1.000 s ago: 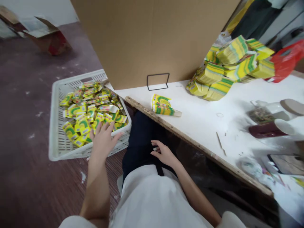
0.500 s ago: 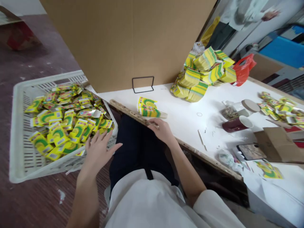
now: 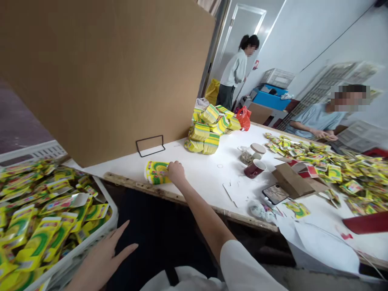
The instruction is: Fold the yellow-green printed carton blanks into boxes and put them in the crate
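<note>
A small stack of flat yellow-and-green cartons (image 3: 156, 173) lies on the white table (image 3: 194, 182) near its front edge. My right hand (image 3: 176, 173) is closed on the right end of that stack, its fingers curled over and partly hiding it. My left hand (image 3: 100, 256) is open, thumb and fingers apart, with nothing in it. It hovers beside the rim of a white plastic basket (image 3: 113, 216), which is heaped with filled yellow cartons (image 3: 39, 238).
A large cardboard sheet (image 3: 121, 81) stands behind a black wire frame (image 3: 150, 146). Bundled cartons (image 3: 203, 135), a jar (image 3: 253, 153), a maroon mug (image 3: 255, 169) and a phone (image 3: 275, 194) are on the table. One person (image 3: 318, 119) sits across; another (image 3: 235, 72) stands near the door.
My right hand has moved from the table edge onto the flat cartons. The view has swung up and right, bringing the seated person and a large carton pile into sight.
</note>
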`<state>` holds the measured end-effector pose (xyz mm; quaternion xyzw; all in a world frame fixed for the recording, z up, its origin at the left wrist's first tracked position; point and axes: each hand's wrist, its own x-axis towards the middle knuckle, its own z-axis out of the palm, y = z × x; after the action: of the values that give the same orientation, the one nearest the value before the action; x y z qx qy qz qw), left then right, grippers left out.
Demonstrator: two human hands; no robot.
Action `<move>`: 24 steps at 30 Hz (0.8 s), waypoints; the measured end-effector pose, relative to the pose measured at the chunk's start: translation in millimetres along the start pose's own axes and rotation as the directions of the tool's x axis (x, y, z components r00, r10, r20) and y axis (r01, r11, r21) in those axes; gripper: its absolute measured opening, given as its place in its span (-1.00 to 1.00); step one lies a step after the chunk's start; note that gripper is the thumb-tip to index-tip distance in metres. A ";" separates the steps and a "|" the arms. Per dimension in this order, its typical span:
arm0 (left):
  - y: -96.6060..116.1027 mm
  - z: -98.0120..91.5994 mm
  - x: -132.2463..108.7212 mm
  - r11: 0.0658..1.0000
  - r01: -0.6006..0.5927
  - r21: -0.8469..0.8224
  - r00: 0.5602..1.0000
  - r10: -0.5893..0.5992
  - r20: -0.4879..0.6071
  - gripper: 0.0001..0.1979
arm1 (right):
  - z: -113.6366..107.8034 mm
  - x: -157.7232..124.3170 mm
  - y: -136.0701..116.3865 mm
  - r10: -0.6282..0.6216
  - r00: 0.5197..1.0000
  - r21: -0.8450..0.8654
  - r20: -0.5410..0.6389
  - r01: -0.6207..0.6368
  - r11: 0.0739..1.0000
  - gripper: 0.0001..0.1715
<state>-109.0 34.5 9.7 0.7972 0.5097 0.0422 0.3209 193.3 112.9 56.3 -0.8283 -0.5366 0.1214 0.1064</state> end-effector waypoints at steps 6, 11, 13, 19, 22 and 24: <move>4.4 5.0 -0.6 0.999 -0.022 0.029 0.996 0.019 0.082 -0.09 | 0.4 6.2 -4.3 0.010 1.000 -0.027 -0.012 -0.010 1.000 -0.44; 0.7 14.2 5.8 0.997 -0.073 0.025 0.988 0.069 0.137 -0.07 | 1.0 4.9 -7.2 0.004 0.999 -0.018 -0.042 -0.005 1.000 -0.49; -1.4 18.9 8.4 0.994 -0.108 -0.015 0.984 0.109 0.141 -0.09 | 1.0 1.9 -7.0 0.001 0.999 -0.003 -0.043 -0.001 1.000 -0.49; -13.7 41.5 19.4 0.936 -0.144 -0.322 0.989 0.146 -0.016 -0.19 | -11.4 -11.4 -3.2 -0.017 0.998 0.074 -0.065 0.022 0.997 -0.60; -10.8 51.6 25.0 0.786 -0.121 -0.606 0.992 0.109 -0.057 -0.20 | -23.9 -28.8 -9.3 -0.075 0.993 0.123 -0.091 0.086 0.989 -0.75; 0.5 52.7 26.4 0.611 -0.145 -0.778 0.987 0.035 -0.156 -0.17 | -25.8 -47.9 -19.4 -0.160 0.983 0.159 -0.094 0.174 0.972 -0.82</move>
<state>-75.2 31.8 -38.5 0.5962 0.4180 0.3271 0.6024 165.8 75.7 90.9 -0.7726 -0.5876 0.1232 0.2066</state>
